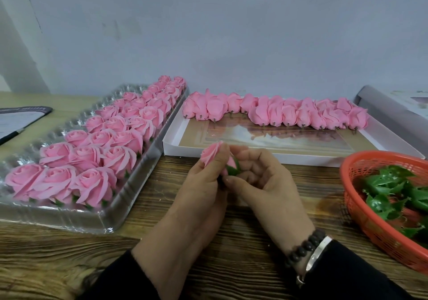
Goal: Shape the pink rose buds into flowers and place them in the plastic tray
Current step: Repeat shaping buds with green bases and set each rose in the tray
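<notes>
I have both hands curled round one pink rose bud with a green base (216, 158) above the wooden desk (231, 253), my left hand (203, 183) gripping its petals and my right hand (259, 174) pinching the base. To the left, touching the desk, the clear plastic tray (111, 216) holds rows of shaped pink roses (92, 160). Behind my hands a shallow white cardboard box (208, 152) carries unshaped pink buds (278, 113), and an orange plastic basket (361, 209) of green leaf pieces (389, 188) sits at right.
</notes>
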`<state>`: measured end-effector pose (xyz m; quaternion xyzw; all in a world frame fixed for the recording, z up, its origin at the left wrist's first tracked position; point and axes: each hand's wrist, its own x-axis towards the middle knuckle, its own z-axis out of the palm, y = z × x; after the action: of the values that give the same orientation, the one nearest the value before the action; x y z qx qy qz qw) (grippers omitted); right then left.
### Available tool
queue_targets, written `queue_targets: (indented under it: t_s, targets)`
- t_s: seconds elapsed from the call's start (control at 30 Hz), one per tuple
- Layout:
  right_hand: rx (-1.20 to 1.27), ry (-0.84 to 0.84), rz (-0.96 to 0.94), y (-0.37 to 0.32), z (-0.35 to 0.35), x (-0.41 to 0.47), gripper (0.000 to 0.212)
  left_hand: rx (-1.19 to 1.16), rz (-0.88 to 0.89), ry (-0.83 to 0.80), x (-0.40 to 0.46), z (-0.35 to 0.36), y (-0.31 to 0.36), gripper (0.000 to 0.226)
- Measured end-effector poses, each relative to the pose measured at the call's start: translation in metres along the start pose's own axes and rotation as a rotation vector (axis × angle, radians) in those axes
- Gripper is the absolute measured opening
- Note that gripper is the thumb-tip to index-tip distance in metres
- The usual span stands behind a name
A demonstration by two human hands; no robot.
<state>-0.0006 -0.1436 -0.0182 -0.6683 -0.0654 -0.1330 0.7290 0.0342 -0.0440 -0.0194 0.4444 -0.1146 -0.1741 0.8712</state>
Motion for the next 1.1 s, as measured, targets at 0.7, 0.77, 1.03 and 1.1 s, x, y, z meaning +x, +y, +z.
queue_targets:
  t_s: [0.7,0.77,1.03,1.1]
  targets:
    - [-0.046,0.007,-0.009,-0.003,-0.007,0.001,0.025,0.212,0.155,-0.037,0.002,-0.006,-0.001,0.011]
    - [-0.118,0.104,-0.071,-0.004,-0.010,0.002,0.028,0.452,0.276,0.061,0.005,-0.011,0.000,0.006]
    - [-0.590,-0.098,-0.298,-0.004,-0.022,0.004,0.059,1.004,0.347,-0.135,0.001,-0.008,0.005,0.043]
    - [-0.599,-0.099,-0.309,-0.005,-0.023,0.004,0.048,1.138,0.325,-0.135,-0.001,-0.008,0.003,0.048]
